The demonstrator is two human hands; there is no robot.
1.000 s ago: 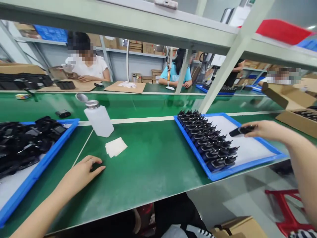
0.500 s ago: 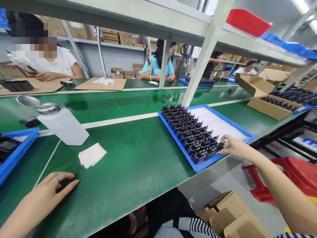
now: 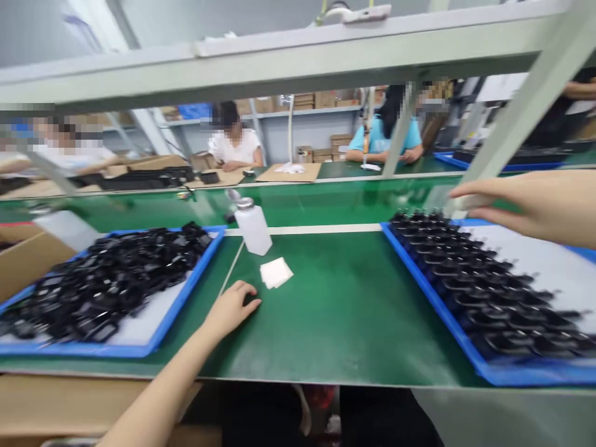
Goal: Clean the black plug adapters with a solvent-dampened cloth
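My left hand (image 3: 231, 310) rests on the green table with thumb and fingers apart, holding nothing. Close to it are a small stack of white wipes (image 3: 275, 273) and a white dispenser bottle (image 3: 254, 230) with its metal lid flipped up. My right hand (image 3: 516, 202), blurred, is raised over the right-hand blue tray (image 3: 431, 310). A small whitish piece, apparently a wipe (image 3: 470, 202), is pinched between its fingers. Below, black plug adapters (image 3: 475, 279) stand in rows with pins up, beside a bare white part of that tray.
On the left, another blue tray (image 3: 174, 313) holds a heap of black adapters (image 3: 116, 279). A cardboard box (image 3: 32, 257) stands at its left. An overhead shelf beam (image 3: 279, 68) and slanted post (image 3: 516, 118) cross the view. Several people sit across the bench.
The view has swung left, bringing the heaped tray into sight. My right hand has left the adapters at the tray's near edge and lifted above the tray. My left hand stays on the table.
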